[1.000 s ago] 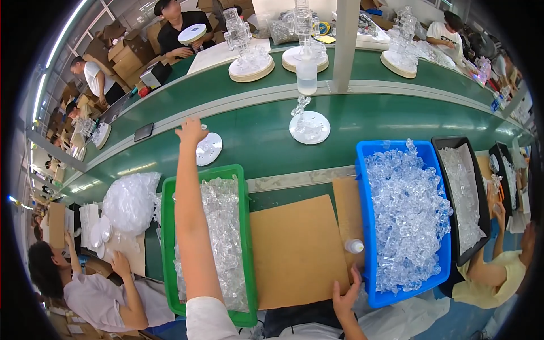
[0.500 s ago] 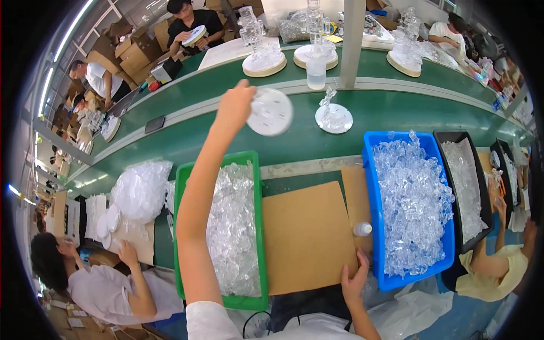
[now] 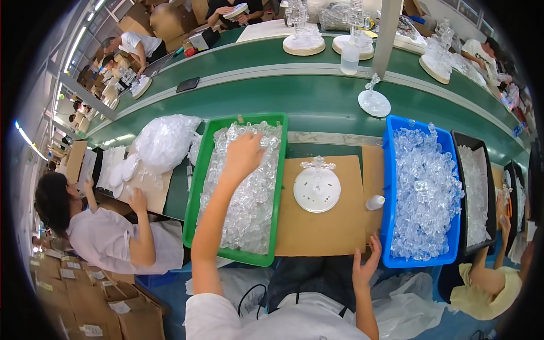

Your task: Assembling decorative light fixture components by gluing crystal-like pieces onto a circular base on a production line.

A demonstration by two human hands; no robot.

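Observation:
My left hand (image 3: 245,153) is over a green bin (image 3: 191,226) heaped with clear plastic pieces (image 3: 243,209). Its fingers bend down toward the pieces and their tips are hidden, so I cannot tell whether they grip one. A white round disc (image 3: 316,191) with small slots lies on a brown cardboard sheet (image 3: 340,232), a clear plastic piece (image 3: 318,164) at its far edge. Nothing is in my right hand (image 3: 366,265), which rests open by the cardboard's near right corner. A small white bottle (image 3: 374,202) lies close to the blue bin (image 3: 388,249).
Right of the blue bin stands a black tray (image 3: 486,215) of clear pieces. Another white disc (image 3: 374,103) bearing clear pieces sits on the green bench (image 3: 294,105) beyond. A post (image 3: 389,37) rises at the back. Co-workers sit on both sides.
My left hand has let go of the white disc, now lying on the cardboard, and has come back over the green bin. The view has shifted; my right hand stays by the cardboard.

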